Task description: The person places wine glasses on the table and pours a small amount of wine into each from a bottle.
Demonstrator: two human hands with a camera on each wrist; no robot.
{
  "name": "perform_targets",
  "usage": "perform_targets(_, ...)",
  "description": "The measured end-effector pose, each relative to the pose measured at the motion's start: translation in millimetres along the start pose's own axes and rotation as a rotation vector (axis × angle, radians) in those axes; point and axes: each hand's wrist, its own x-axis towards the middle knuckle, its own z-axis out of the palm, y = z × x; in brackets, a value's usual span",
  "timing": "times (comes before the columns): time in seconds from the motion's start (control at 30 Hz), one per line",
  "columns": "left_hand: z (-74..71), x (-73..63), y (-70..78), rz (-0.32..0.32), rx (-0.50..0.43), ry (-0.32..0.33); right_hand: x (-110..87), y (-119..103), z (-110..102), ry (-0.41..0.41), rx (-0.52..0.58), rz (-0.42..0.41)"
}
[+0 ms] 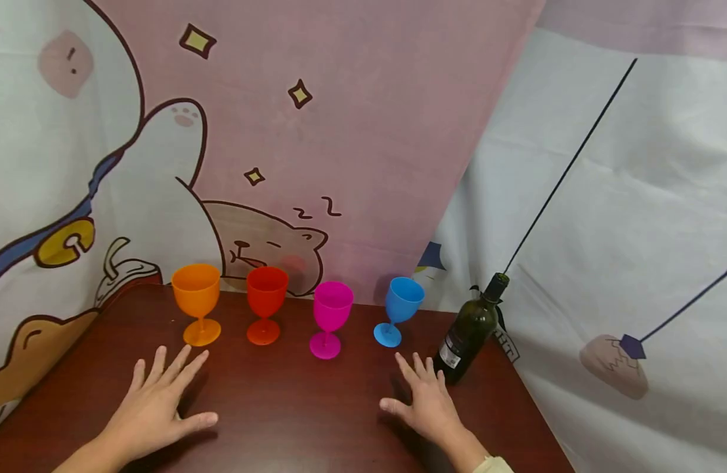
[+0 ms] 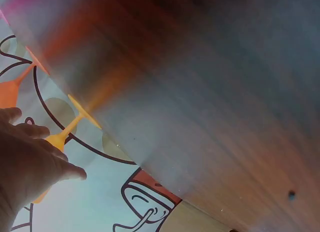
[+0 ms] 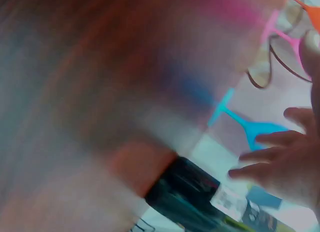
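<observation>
Four would exceed a count, so several plastic goblets stand in a row: orange, red, magenta and blue. At the right end a dark green wine bottle stands upright. My left hand is spread with fingers extended, nearest the orange goblet and holding nothing. My right hand also has its fingers spread, just left of the bottle and nearer than the blue goblet. Whether its fingertips touch the bottle I cannot tell. The left wrist view shows the orange goblet beyond that hand.
A dark reddish-brown table bears everything. Behind it hangs a printed cloth with cartoon animals, close to the goblets. The cloth continues along the table's right edge, beyond the bottle.
</observation>
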Motion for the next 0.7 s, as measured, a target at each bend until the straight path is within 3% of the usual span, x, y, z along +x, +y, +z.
perform_targets(0.07,-4.4,1.9,1.5,-0.006,-0.005,0.011,0.1,-1,-11,0.189,0.019,-0.02)
perform_targets(0.13,-10.4,3.5,2.7,-0.022,-0.025,0.043,1.5,1,-27,0.431,0.062,-0.029)
perform_targets(0.23,-22.4,5.5,3.3,-0.09,-0.081,0.095,6.8,8,-55,0.777,0.212,-0.001)
perform_targets(0.33,-36.7,10.9,-1.6,-0.175,-0.173,0.174,17.1,19,-81,0.953,0.412,0.12)
perform_targets(0.4,-46.8,19.3,-8.0,-0.23,-0.241,0.207,25.9,30,-93,0.951,0.512,0.22)
perform_targets(0.5,-59.8,37.9,-16.7,-0.313,-0.327,0.21,39.1,47,-99,0.8,0.577,0.327)
perform_targets(0.6,-65.1,57.8,-20.2,-0.376,-0.372,0.164,48.9,62,-93,0.609,0.593,0.369)
perform_targets(0.7,-62.8,75.1,-18.8,-0.392,-0.394,0.144,55.7,69,-84,0.523,0.609,0.393)
